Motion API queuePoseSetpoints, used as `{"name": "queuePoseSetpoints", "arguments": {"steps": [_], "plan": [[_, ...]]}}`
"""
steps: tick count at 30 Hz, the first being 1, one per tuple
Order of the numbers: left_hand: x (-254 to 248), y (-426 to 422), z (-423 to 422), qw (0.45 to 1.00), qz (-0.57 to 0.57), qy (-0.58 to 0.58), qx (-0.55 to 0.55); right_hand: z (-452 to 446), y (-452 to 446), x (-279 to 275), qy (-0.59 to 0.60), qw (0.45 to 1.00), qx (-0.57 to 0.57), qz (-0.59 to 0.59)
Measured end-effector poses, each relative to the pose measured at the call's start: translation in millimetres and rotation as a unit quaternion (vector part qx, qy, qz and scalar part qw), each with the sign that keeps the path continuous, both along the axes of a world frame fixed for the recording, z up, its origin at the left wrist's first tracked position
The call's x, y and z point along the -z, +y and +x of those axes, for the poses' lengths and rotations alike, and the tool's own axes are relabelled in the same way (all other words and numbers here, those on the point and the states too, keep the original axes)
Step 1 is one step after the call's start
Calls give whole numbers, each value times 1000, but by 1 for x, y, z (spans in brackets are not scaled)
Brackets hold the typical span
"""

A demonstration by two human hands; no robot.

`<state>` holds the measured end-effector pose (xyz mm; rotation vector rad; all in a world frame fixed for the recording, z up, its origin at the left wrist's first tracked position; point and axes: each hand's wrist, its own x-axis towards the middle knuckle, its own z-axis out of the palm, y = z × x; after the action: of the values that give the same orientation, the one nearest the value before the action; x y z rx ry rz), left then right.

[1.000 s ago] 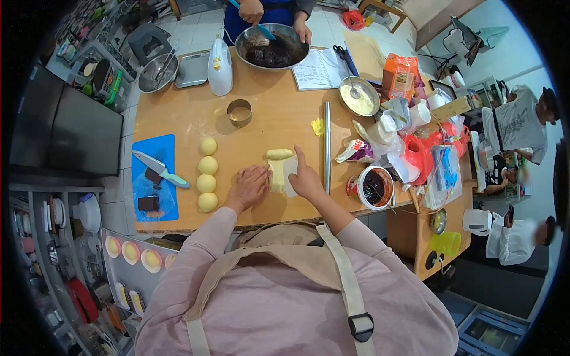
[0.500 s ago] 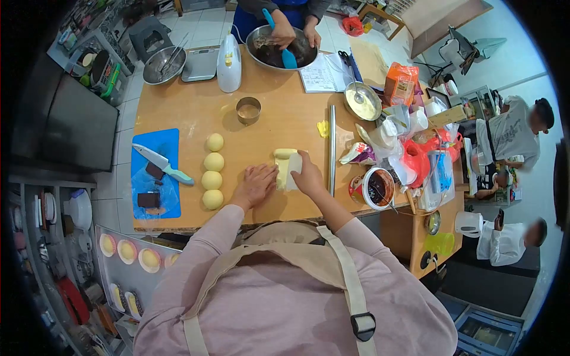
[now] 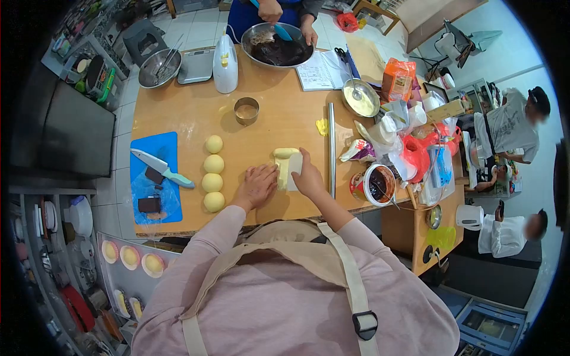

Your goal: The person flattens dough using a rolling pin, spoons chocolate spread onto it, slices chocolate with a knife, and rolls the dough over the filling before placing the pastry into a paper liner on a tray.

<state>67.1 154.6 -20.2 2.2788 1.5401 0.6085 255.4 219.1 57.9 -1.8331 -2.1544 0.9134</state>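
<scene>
A flat strip of pale yellow dough (image 3: 282,178) lies on the table in front of me, its far end rolled into a small log (image 3: 286,152). My right hand (image 3: 309,178) grips a white dough scraper (image 3: 294,164), which rests against the strip's right side. On the other side, my left hand (image 3: 259,184) lies flat, fingers stretched out, fingertips at the dough's left edge. Several round dough balls (image 3: 213,182) stand in a row left of my left hand. Beyond them sits a metal ring cutter (image 3: 246,111).
A steel rod (image 3: 332,151) lies to the right, near a tub of dark filling (image 3: 379,184). On the left, a blue cutting board (image 3: 155,204) bears a knife (image 3: 160,167) and dark blocks. Across the table a person stirs dark batter in a bowl (image 3: 255,58) beside a hand mixer (image 3: 225,65).
My hands, scraper and dough look nearly the same. Across the table, the co-worker's hand and blue spatula have moved up and back in the bowl. The whole view has shifted slightly.
</scene>
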Motion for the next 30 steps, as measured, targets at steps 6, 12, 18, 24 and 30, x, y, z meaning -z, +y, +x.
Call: {"name": "queuePoseSetpoints", "arguments": {"steps": [6,12,18,24,30], "plan": [[-5,-2,0,1000,-5,18,-4,-1,4,0,-16,1000,-6,-5],[2,0,-1,1000,-3,10,0,-21,2,-6,-45,997,-61,-16],[8,1,0,999,32,24,-2,-36,2,-4,-84,993,-75,-45],[11,1,0,999,29,31,-4,-38,2,2,-104,990,-83,-51],[7,2,-1,1000,10,16,-1,-40,1,0,-110,988,-95,-53]]}}
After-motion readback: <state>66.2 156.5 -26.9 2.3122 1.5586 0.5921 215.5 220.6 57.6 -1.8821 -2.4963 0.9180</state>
